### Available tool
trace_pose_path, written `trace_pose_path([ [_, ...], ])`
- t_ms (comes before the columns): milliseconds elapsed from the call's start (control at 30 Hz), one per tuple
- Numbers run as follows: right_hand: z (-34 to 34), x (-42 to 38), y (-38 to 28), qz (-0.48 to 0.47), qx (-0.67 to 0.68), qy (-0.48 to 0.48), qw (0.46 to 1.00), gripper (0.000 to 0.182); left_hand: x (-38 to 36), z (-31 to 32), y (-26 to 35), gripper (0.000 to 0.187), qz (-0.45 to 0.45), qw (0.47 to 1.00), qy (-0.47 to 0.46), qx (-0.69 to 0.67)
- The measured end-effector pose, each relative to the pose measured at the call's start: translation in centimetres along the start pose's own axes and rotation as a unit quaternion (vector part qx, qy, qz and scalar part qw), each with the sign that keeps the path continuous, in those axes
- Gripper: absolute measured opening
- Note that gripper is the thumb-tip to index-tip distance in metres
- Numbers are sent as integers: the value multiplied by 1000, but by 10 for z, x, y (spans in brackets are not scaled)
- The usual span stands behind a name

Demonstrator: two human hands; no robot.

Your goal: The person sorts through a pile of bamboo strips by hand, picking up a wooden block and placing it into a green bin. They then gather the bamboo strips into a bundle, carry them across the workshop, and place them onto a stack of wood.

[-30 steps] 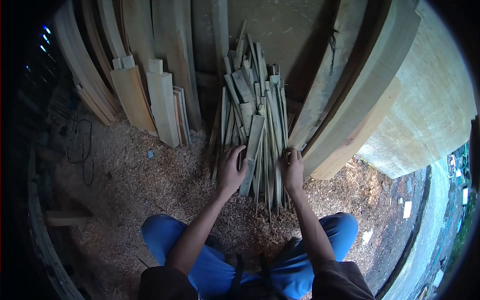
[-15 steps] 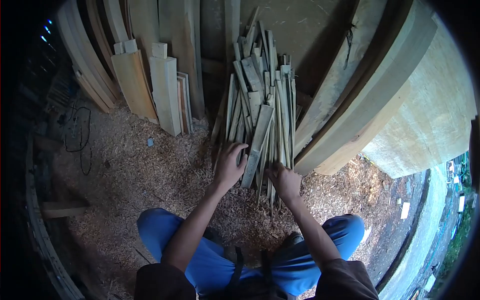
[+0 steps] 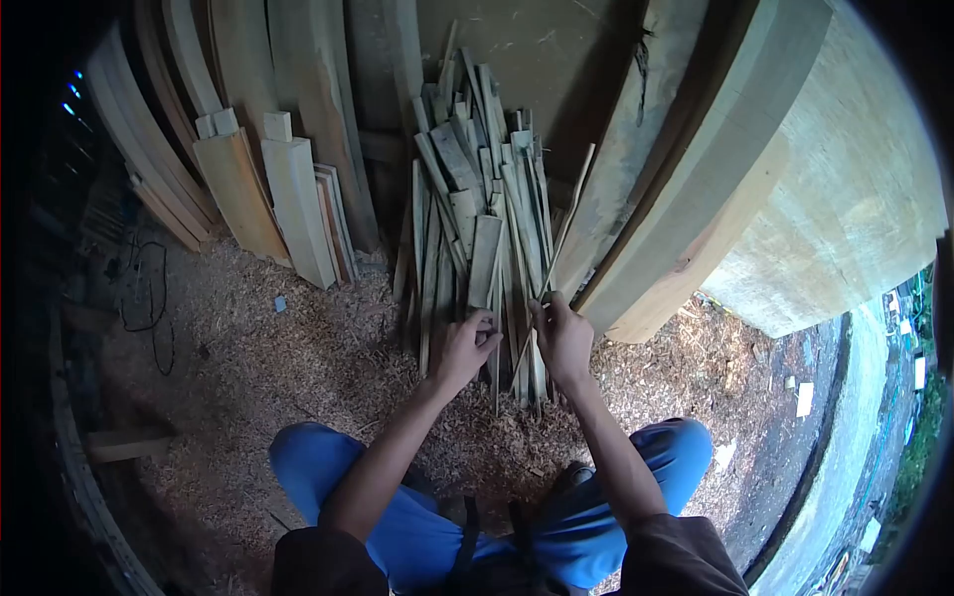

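A bundle of narrow wood strips and offcuts (image 3: 457,159) leans in front of me. My right hand (image 3: 564,343) is closed around a thin wood strip (image 3: 570,219), which slants up and right, apart from the bundle's top. My left hand (image 3: 461,353) has its fingers curled toward the thumb at the lower end of a short flat board (image 3: 485,260). The hand covers that end, and what lies between the fingers, if anything, is hidden. More strip ends poke out below, between the two hands.
Long planks (image 3: 696,169) and a broad wood sheet (image 3: 835,189) lean at the right. Short thick boards (image 3: 300,209) and taller planks stand at the left. Wood shavings (image 3: 298,348) cover the ground; a dark cable (image 3: 149,323) lies far left.
My right hand has lifted a thin strip out to the bundle's right side. My left hand has moved down the short board, its fingers curled tighter. The view has shifted slightly.
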State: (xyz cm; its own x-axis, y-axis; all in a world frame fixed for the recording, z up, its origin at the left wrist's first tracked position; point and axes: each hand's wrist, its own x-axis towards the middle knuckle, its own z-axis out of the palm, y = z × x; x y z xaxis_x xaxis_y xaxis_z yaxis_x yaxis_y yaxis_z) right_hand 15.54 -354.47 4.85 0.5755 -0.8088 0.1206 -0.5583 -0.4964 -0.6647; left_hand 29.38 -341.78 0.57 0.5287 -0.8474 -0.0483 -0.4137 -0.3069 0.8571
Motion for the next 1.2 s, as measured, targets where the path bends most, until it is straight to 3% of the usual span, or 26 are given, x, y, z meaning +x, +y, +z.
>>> trace_pose_path([
  [233,1,-11,3,0,-22,-92,996,30,0,24,0,46,-5,999,49,11],
  [367,8,-15,10,1,11,-64,998,32,-3,24,16,45,-21,994,93,-51],
  [433,7,-14,9,-5,12,-74,997,30,-6,16,20,42,-6,990,115,-78],
  [567,10,-13,1,-3,-11,-104,994,28,-8,-16,39,35,-11,990,71,-124],
  [633,9,-13,-6,-5,-9,-95,995,28,-7,-32,40,40,39,992,116,-9],
  [767,12,-10,-11,0,25,-85,996,32,-1,-74,43,41,33,989,112,-89],
  [833,16,-8,-13,1,15,-91,996,34,0,-79,26,38,44,987,146,-56],
  [900,19,-7,-15,-27,29,-75,996,36,1,-80,9,38,50,977,176,-108],
  [1200,17,-6,-16,-27,35,-107,993,39,1,-70,20,37,23,989,117,-81],
])
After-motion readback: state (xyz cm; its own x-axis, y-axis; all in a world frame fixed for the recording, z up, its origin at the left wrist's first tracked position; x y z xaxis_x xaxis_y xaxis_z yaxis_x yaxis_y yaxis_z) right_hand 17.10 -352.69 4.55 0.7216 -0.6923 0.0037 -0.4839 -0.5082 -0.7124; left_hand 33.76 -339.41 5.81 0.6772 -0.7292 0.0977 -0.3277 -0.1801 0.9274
